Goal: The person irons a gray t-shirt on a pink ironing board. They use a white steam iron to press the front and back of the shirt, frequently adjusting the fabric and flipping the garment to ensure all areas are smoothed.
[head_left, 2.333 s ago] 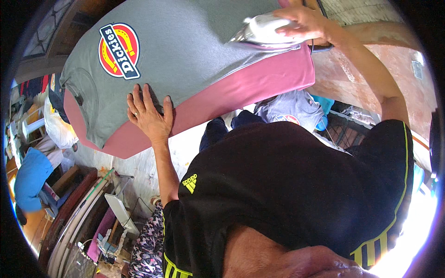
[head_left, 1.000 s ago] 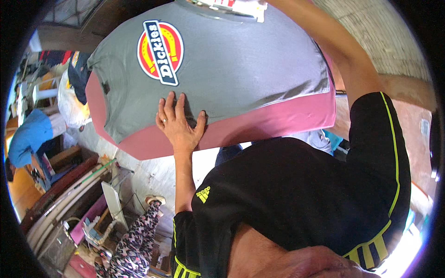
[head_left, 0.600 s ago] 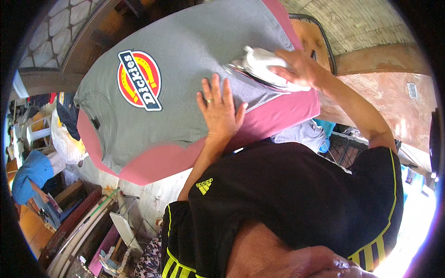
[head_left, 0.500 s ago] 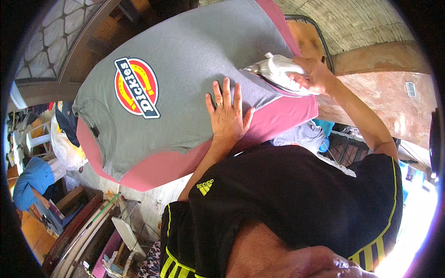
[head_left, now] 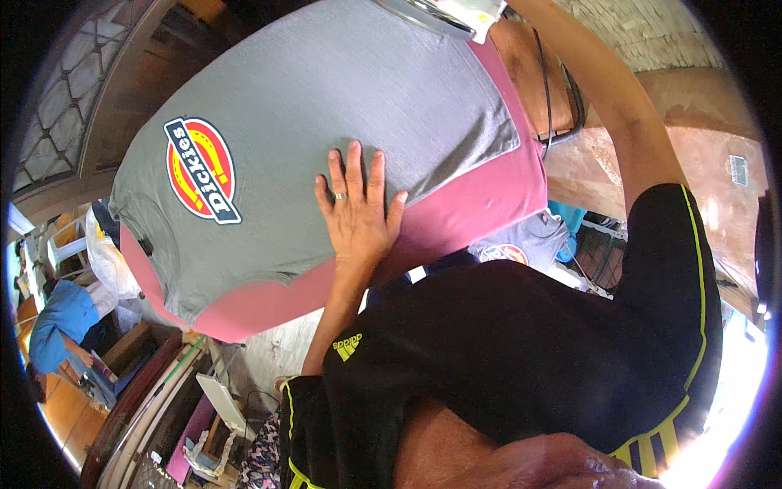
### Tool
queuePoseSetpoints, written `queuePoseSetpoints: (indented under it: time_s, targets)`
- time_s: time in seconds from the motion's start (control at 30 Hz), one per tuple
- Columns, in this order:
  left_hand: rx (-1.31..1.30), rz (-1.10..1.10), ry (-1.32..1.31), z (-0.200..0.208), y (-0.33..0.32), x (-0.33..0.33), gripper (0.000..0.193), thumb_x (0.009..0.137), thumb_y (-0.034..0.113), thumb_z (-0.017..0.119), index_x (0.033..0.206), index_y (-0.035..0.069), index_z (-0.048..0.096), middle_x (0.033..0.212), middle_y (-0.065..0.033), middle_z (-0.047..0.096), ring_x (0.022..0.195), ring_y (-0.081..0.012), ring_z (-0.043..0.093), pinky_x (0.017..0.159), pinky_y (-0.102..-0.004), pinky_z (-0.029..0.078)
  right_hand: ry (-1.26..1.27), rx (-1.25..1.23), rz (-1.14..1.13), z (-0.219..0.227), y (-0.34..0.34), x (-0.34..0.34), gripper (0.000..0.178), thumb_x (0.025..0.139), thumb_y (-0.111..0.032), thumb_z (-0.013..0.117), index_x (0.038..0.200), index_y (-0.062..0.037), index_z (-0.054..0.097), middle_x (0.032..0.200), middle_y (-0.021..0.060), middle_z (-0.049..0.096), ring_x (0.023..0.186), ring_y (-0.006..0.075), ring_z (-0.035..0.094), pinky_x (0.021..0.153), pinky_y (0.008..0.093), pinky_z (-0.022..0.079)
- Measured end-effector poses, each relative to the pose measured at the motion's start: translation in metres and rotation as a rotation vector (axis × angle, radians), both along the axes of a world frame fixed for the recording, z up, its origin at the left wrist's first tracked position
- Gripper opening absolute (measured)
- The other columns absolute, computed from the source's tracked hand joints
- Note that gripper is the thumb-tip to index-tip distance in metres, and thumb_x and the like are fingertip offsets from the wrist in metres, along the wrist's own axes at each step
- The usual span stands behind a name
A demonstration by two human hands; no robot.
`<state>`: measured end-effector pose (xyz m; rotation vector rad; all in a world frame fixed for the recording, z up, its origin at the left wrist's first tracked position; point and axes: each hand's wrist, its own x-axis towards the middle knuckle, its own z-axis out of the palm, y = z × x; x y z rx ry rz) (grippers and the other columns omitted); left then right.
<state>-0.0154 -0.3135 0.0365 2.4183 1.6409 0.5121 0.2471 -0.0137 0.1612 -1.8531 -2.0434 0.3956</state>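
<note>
A grey T-shirt with a red, yellow and dark blue printed emblem lies spread over a pink-covered ironing board. My left hand rests flat on the lower middle of the shirt, fingers spread, a ring on one finger. At the far edge of the shirt, a white and silver iron is partly cut off by the picture's top. My right forearm stretches up to it; the hand itself is almost wholly out of the picture, at the iron's handle end.
Below the board's right part lies another grey printed garment. A dark cord hangs beside a brown panel and a black metal frame. A person in blue bends at the left, near long poles.
The iron has moved with my right hand from the shirt's right lower edge to its far edge. My left hand stays flat on the shirt. The view has shifted slightly.
</note>
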Motion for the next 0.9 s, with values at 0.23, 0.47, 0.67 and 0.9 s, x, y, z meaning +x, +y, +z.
queuePoseSetpoints:
  time_s: [0.23,0.47,0.67,0.9]
  targets:
    - [0.073,0.035,0.033,0.0,-0.001,0.002,0.062,0.094,0.045,0.06,0.147,0.015,0.049,0.161,-0.0121,0.035,0.147,-0.0413,0.03,0.114,-0.0647,0.024,-0.032,0.175,0.286,-0.037,-0.085,0.024,0.048,0.097,-0.045,0.06,0.12,-0.003,0.066,0.102,0.0255,0.07,0.094,0.0406,0.068,0.084,0.0477,0.054]
    - [0.028,0.206,0.154,-0.003,-0.015,-0.019,0.067,0.097,0.05,0.053,0.154,0.016,0.041,0.164,-0.0131,0.028,0.151,-0.0418,0.021,0.117,-0.0637,0.017,-0.079,-0.122,0.604,-0.01,-0.219,0.074,0.047,0.095,-0.046,0.063,0.114,-0.0027,0.065,0.086,0.0208,0.07,0.08,0.0394,0.07,0.076,0.0483,0.053]
    - [-0.007,0.536,0.218,-0.011,-0.067,-0.067,0.072,0.099,0.057,0.047,0.156,0.014,0.037,0.165,-0.0183,0.025,0.151,-0.0446,0.02,0.117,-0.0638,0.016,-0.024,-0.215,0.833,-0.007,-0.216,0.012,0.039,0.093,-0.038,0.068,0.112,-0.0036,0.066,0.085,0.024,0.069,0.079,0.0428,0.068,0.071,0.05,0.051]
    - [0.107,0.645,-0.054,-0.027,-0.114,-0.107,0.059,0.103,0.037,0.049,0.148,-0.001,0.043,0.158,-0.0213,0.035,0.149,-0.041,0.028,0.118,-0.0565,0.02,0.103,-0.24,0.885,-0.015,-0.239,-0.103,0.037,0.094,-0.035,0.069,0.099,0.0011,0.063,0.082,0.0272,0.066,0.073,0.0454,0.064,0.064,0.0492,0.048]
